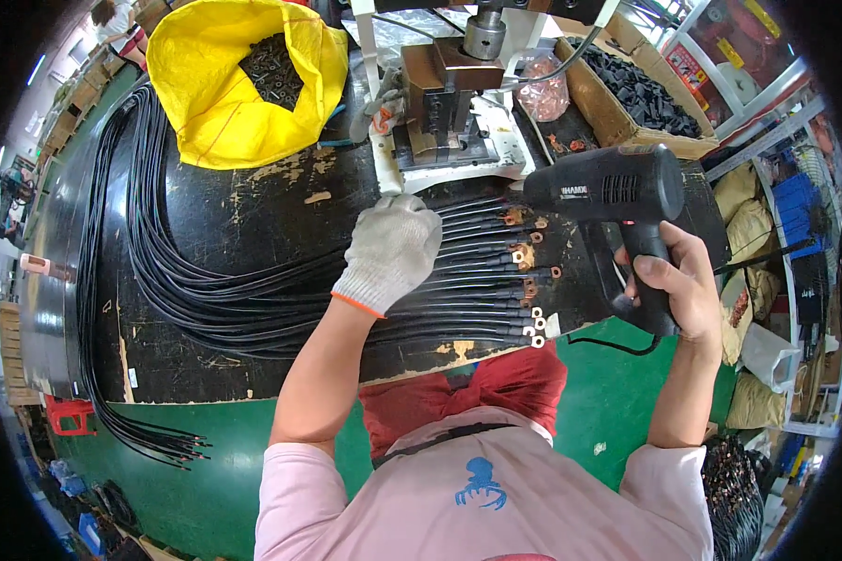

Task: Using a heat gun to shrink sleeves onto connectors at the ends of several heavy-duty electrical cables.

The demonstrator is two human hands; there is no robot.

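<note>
A long bundle of black cables [253,280] curves across the table, and the ends on the right carry copper ring lugs [538,323]. My left hand [393,245], in a white knit glove with an orange cuff, lies over the bundle. Its fingers are curled at the far-side cables, closed on a black cable, though the fingertips are partly hidden. In my bare right hand [680,280] is a black heat gun [617,187], gripped by its handle. The nozzle points left, just beyond the lugged ends of the farthest cables.
Beyond my left hand stands a bench press [449,103] on a white base. A yellow sack [215,103] of small dark parts sits at the far left. A cardboard box [692,145] of black pieces is at the far right. Shelving [795,309] rises on the right.
</note>
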